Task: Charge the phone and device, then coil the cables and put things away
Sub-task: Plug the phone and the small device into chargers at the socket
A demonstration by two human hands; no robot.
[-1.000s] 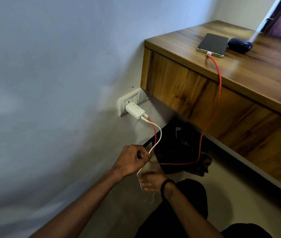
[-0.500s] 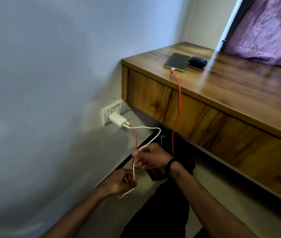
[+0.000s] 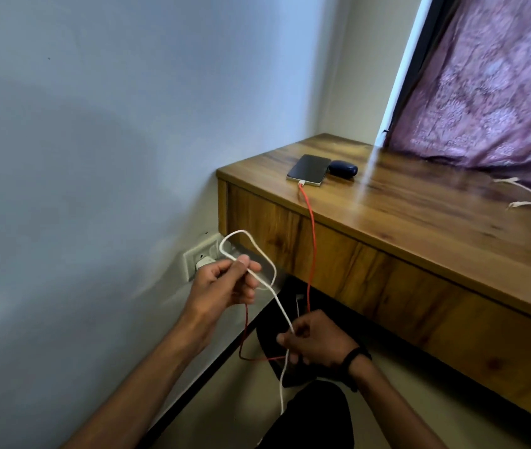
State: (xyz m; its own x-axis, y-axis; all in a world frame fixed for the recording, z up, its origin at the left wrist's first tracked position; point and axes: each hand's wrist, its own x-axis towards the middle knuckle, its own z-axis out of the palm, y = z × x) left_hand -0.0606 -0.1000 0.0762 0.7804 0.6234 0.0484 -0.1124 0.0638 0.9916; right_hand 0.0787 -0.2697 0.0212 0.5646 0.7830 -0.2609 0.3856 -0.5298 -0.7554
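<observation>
Both hands — left (image 3: 225, 286), right (image 3: 314, 343) — had fingers clamped on the looped white cable (image 3: 269, 286); the phone (image 3: 309, 169) lay on the counter (image 3: 419, 222).

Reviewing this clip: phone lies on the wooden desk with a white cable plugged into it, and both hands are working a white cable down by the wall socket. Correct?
Not quite. The head view shows the phone on the wooden desk with a red cable plugged in. The left hand and right hand do hold the white cable near the wall socket.

Home bedroom (curtain (image 3: 484, 82), wooden desk (image 3: 419, 222))
</observation>
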